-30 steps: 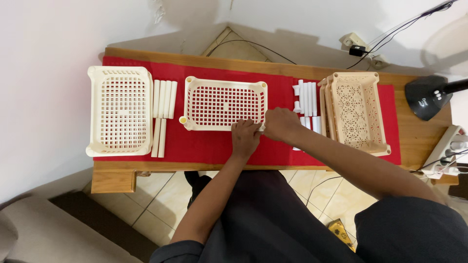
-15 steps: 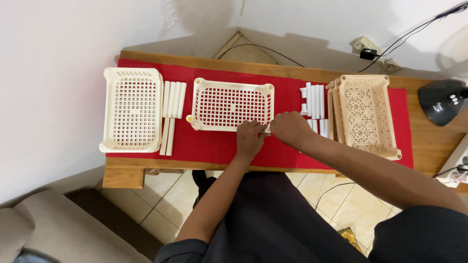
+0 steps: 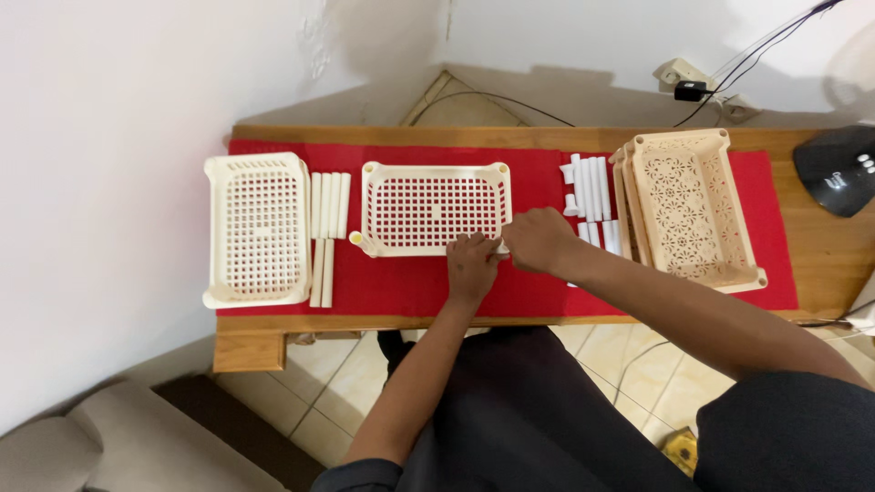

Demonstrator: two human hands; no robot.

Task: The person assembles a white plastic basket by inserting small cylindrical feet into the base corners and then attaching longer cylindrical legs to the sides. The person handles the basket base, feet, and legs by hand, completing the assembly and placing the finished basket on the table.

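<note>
Head view, looking straight down on the desk [image 3: 820, 264], a wooden top with a red cloth [image 3: 410, 282] spread along it. Both hands meet at the near right corner of the middle basket [image 3: 436, 210], a cream lattice tray sitting mid-desk towards the far edge. The left hand [image 3: 471, 266] rests on the basket's near rim, fingers curled over it, grip closed on that edge. The right hand [image 3: 538, 239] comes in from the right, fingers pinched shut on a small white peg [image 3: 500, 246] right at the basket's corner; how much of the peg is seated, I cannot tell. At the basket's near left corner a short post [image 3: 355, 240] already stands.

Towards the left end of the desk lies a second cream basket [image 3: 257, 228], and just beside it, between the two baskets, a row of white tubes [image 3: 328, 219]. Right of the hands, more white tubes [image 3: 591, 189] lie in a cluster, touching a stack of patterned beige baskets [image 3: 688, 208] near the right end. A black lamp base [image 3: 838, 169] sits at the far right corner.
</note>
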